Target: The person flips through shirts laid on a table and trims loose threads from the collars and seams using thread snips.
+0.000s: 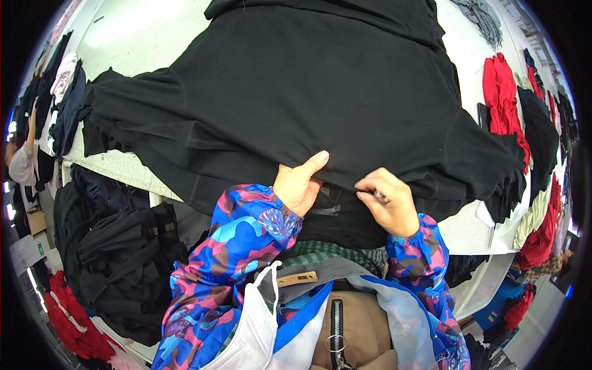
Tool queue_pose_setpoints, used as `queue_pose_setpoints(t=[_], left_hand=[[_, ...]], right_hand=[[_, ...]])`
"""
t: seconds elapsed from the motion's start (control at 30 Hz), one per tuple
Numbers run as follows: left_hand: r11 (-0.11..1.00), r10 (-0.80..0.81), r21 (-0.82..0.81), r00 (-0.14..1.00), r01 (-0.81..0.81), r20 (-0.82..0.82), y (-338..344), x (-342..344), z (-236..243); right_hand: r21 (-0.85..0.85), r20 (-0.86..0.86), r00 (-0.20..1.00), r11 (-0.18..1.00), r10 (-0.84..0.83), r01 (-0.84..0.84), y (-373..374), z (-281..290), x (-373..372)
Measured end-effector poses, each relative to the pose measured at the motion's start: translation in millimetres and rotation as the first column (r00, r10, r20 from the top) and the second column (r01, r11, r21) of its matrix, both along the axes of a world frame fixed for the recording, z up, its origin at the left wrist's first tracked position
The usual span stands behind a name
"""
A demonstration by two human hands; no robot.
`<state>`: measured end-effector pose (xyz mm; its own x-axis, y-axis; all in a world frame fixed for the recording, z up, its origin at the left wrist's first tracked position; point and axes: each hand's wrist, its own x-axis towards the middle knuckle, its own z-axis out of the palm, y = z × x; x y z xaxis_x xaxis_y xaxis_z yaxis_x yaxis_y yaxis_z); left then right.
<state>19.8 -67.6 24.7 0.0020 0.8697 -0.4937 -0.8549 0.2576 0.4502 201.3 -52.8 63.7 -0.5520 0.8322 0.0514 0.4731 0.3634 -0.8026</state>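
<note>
A black long-sleeved top (308,92) lies spread over the white table, its sleeves reaching out to both sides and its near edge toward me. My left hand (301,185) grips that edge, thumb on top and the other fingers partly hidden by the cloth. Creases run out from the thumb tip. Close by on the right, my right hand (390,200) is closed, thumb and forefinger pinching at the same edge. A small greyish spot shows among its fingers, too small to name. Between the hands, a dark label (327,211) is partly visible on black cloth.
The white table (145,34) extends beyond the top. At lower left is a heap of black garments (123,259). Red garments (502,92) and a grey bundle (481,21) lie on the right. Another person's sleeve (24,165) shows at far left, near hanging clothes.
</note>
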Motion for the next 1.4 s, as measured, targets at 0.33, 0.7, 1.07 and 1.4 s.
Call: queue_pose_setpoints(t=[0.33, 0.7, 1.07, 1.4], left_hand=[[0.989, -0.125, -0.072, 0.990, 0.131, 0.072, 2, -7, -3], [0.992, -0.128, -0.005, 0.988, 0.129, 0.089, 1, -7, -6], [0.993, -0.115, 0.020, 0.989, 0.114, 0.097, -2, -10, -7], [0.987, -0.158, 0.048, 0.984, 0.155, 0.087, -1, -7, -6]], right_hand=[[-0.172, -0.253, 0.897, 0.929, -0.362, 0.326, 35, -15, -41], [0.156, -0.251, 0.942, 0.951, -0.224, 0.268, 40, -18, -61], [-0.750, -0.650, 0.548, 0.558, -0.526, -0.355, 44, 0, -31], [0.199, -0.245, 0.951, 0.951, -0.188, 0.239, 41, -14, -58]])
